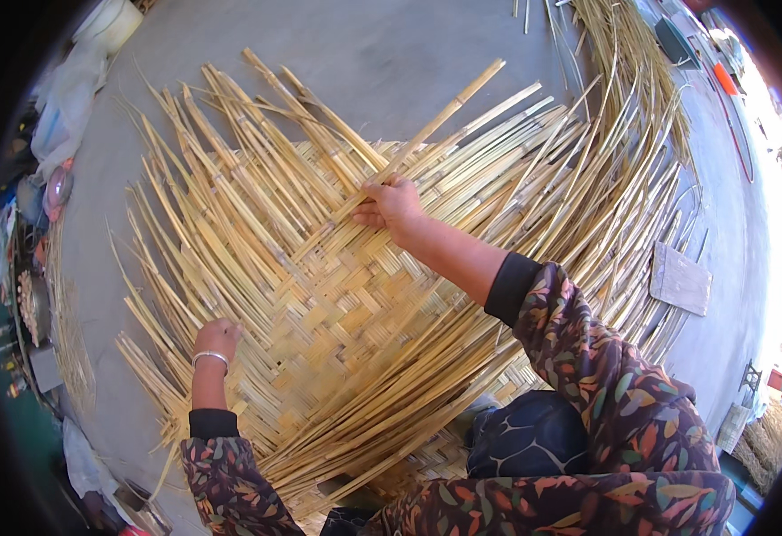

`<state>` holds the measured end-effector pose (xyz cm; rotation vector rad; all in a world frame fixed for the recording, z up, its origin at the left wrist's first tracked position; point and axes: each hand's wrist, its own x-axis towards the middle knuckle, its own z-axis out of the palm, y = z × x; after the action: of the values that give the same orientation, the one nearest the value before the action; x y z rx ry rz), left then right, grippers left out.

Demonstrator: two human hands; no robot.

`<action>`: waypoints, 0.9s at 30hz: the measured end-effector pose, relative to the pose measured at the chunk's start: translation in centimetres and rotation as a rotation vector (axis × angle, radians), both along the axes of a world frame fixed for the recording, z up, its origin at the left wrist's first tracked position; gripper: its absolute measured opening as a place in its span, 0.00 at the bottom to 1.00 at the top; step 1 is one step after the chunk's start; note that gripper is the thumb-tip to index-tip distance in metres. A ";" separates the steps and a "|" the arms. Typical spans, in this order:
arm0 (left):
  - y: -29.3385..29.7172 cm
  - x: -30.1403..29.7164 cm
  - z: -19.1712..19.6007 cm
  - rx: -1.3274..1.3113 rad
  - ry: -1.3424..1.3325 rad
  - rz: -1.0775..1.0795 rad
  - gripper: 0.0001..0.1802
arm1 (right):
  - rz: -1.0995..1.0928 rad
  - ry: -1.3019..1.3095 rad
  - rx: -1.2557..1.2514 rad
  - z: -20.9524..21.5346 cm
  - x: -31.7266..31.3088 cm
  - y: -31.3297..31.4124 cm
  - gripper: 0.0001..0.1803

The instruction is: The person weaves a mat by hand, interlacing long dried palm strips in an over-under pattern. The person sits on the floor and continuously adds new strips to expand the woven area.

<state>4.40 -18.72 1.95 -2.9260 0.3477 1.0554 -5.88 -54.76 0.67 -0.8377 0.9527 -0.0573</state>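
A mat woven from split reed strips [346, 308] lies in front of me, its herringbone weave showing in the middle. Loose strip ends fan out from it to the far left and far right. My right hand [393, 211] is closed with thumb and fingers pinching a reed strip [452, 109] that slants up to the far right, at the point where the two fans meet. Over the left fan, my left hand [218, 339], with a bracelet at the wrist, is curled closed near the strips. What its fingers hold, if anything, is hidden.
A long bundle of thin reeds [646, 80] lies at the far right. A flat rectangular board [680, 278] rests by the right strip ends. Plastic bags [62, 121] and clutter line the left side, with a pale bucket [112, 23] behind. My dark patterned knee [529, 438] is over the near mat.
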 end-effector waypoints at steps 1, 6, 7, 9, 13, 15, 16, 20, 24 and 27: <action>-0.5 -0.1 0.7 0.041 0.003 -0.027 0.19 | 0.018 -0.002 -0.027 0.1 0.0 0.2 0.13; -6.1 -2.2 3.9 -0.041 -0.277 -0.216 0.15 | 0.021 -0.081 0.047 -0.1 -0.6 -0.9 0.16; -7.4 -2.7 4.0 -0.141 -0.308 -0.187 0.15 | 0.034 -0.104 0.065 -0.1 -0.6 -0.5 0.16; -12.2 -4.5 4.1 -0.318 -0.306 -0.158 0.14 | 0.040 -0.139 0.075 -0.2 -1.1 -0.9 0.15; -17.8 -5.6 0.8 -0.546 -0.318 -0.193 0.17 | 0.115 -0.208 0.067 0.8 -1.4 -1.0 0.11; -18.8 -5.0 -0.3 -0.600 -0.309 -0.152 0.18 | 0.160 -0.212 0.034 1.1 -1.4 -1.4 0.11; -19.0 -4.7 -0.8 -0.612 -0.237 -0.047 0.19 | 0.166 -0.204 -0.011 1.3 -1.4 -1.6 0.11; -19.8 -4.2 -1.5 -0.608 -0.076 0.176 0.20 | 0.198 -0.141 -0.249 0.7 -1.5 -2.2 0.11; -20.4 -4.0 -1.7 -0.554 -0.051 0.197 0.20 | 0.277 -0.101 -0.551 -0.1 -1.3 -2.1 0.11; -19.9 -3.7 -2.3 -0.602 -0.075 0.177 0.17 | 0.250 -0.037 -0.396 0.0 -0.7 -2.2 0.11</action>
<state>0.74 -38.65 -0.34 -3.5758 0.4854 0.9938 -6.55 -56.99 0.65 -1.3121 0.8059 -0.0459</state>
